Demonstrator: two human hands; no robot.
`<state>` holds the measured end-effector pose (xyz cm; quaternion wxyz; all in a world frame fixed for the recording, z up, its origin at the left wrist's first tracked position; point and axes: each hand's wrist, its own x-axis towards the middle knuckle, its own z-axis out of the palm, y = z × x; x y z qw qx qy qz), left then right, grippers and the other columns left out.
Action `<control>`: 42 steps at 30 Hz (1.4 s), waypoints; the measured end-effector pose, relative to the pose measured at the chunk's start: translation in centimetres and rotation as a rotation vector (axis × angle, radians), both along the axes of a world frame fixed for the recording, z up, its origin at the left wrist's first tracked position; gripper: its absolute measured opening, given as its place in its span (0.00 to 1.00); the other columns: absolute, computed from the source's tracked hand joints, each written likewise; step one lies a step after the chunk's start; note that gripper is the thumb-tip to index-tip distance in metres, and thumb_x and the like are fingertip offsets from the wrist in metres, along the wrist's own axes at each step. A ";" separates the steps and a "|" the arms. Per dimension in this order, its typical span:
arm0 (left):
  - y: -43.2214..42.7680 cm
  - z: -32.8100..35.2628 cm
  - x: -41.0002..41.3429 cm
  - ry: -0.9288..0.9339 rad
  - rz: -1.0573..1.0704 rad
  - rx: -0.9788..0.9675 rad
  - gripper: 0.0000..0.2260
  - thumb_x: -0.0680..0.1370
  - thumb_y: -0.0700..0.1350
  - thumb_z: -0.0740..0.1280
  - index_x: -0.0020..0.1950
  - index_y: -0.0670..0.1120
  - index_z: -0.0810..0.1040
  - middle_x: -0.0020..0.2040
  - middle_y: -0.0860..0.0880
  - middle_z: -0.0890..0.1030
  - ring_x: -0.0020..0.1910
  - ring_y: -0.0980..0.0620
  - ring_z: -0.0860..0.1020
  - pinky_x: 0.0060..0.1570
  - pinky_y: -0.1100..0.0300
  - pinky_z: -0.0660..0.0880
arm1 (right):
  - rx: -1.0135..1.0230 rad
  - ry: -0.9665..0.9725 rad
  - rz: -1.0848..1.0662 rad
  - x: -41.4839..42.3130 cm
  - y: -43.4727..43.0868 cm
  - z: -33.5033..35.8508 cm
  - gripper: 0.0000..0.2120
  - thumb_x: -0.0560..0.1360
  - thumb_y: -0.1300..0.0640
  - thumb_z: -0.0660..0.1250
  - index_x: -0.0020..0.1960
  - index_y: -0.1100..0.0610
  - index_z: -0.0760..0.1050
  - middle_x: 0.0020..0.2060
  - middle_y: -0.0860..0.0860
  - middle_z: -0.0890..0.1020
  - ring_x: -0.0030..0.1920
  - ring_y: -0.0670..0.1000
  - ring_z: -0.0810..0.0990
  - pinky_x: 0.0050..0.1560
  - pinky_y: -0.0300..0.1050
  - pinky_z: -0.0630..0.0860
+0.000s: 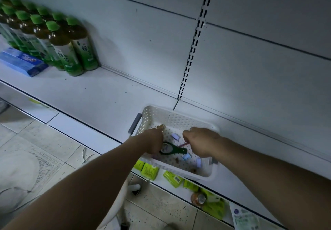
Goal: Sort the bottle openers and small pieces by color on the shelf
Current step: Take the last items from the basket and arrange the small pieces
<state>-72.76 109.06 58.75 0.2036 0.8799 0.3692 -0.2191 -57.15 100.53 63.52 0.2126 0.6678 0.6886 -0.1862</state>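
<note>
The scene is dimly lit with a cool grey cast. A brighter patch is seen on the back panel (232, 86) above the white basket (176, 118). The corners are darkened by vignetting. Straight edges of the shelf (98, 93) are bowed by wide-angle distortion. Motion blur is noted on the basket's near rim; the green-capped bottles (78, 45) are rendered soft.

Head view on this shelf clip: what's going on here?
A person has both hands in a white perforated basket on the shelf. The right hand, curled, appears to hold a thin pink item. The left hand sits against the ring end of a green bottle opener; whether it holds it is unclear. Small lilac and blue pieces lie loose in the basket.
</note>
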 end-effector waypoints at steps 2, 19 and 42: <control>0.0 -0.1 -0.2 0.017 -0.009 0.004 0.14 0.78 0.43 0.64 0.62 0.40 0.75 0.63 0.41 0.75 0.61 0.45 0.74 0.58 0.57 0.71 | -0.055 -0.039 0.021 -0.1 -0.5 0.1 0.15 0.77 0.63 0.60 0.63 0.58 0.66 0.55 0.57 0.72 0.43 0.54 0.69 0.34 0.45 0.64; 1.4 -1.5 0.6 -0.154 0.202 0.057 0.22 0.76 0.39 0.64 0.69 0.42 0.64 0.69 0.41 0.61 0.61 0.39 0.72 0.59 0.49 0.72 | 0.265 0.143 -0.165 -2.5 0.3 -5.7 0.36 0.70 0.45 0.70 0.72 0.50 0.57 0.66 0.53 0.59 0.65 0.57 0.62 0.61 0.50 0.67; 1.0 1.6 -0.4 -0.632 0.992 -0.811 0.09 0.79 0.36 0.62 0.40 0.34 0.76 0.32 0.40 0.75 0.25 0.53 0.73 0.22 0.67 0.67 | 0.192 0.382 -0.369 -1.7 0.2 -4.3 0.20 0.71 0.57 0.71 0.59 0.55 0.66 0.53 0.55 0.78 0.50 0.56 0.76 0.42 0.44 0.69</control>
